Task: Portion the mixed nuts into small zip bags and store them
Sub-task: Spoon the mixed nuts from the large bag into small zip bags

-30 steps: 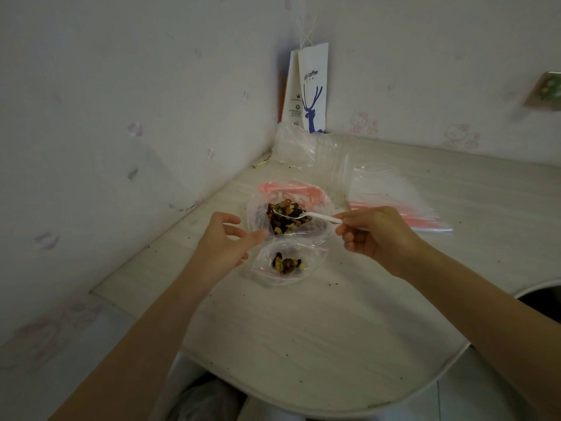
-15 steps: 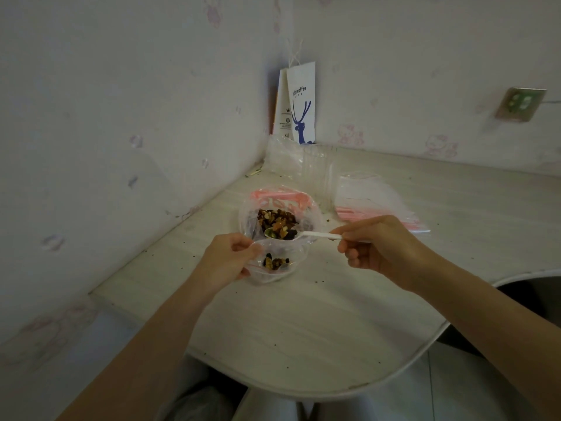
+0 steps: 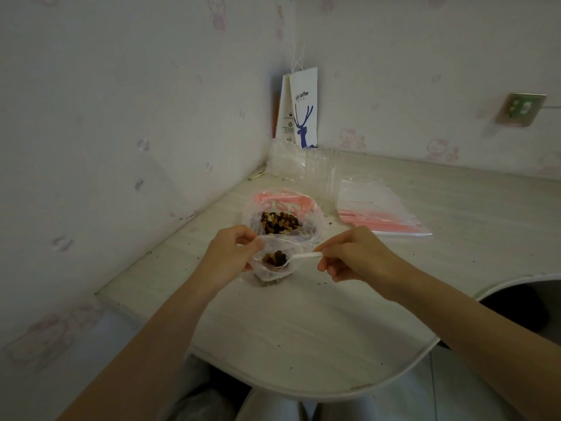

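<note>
White plastic spoon (image 3: 303, 256), bowl heaped with nuts, sits over the open mouth of the small zip bag (image 3: 267, 276), near-centre on the counter (image 3: 303, 329). Handle runs left-right, bowl to the left. Its handle end is pinched in the right hand (image 3: 355, 256), fingers curled. The bag's left rim is pinched by the left hand (image 3: 226, 256), which holds the mouth open. Bag bottom appears to rest on the counter, a few nuts inside.

Next move, my read: tip the spoon and the load drops straight in. That's right-hand work; the left only steadies.

Source bag of mixed nuts (image 3: 280, 223) is just beyond. Stack of empty zip bags (image 3: 379, 208) lies far right, paper coffee bag (image 3: 302, 110) in the far corner. Nothing in the way.
</note>
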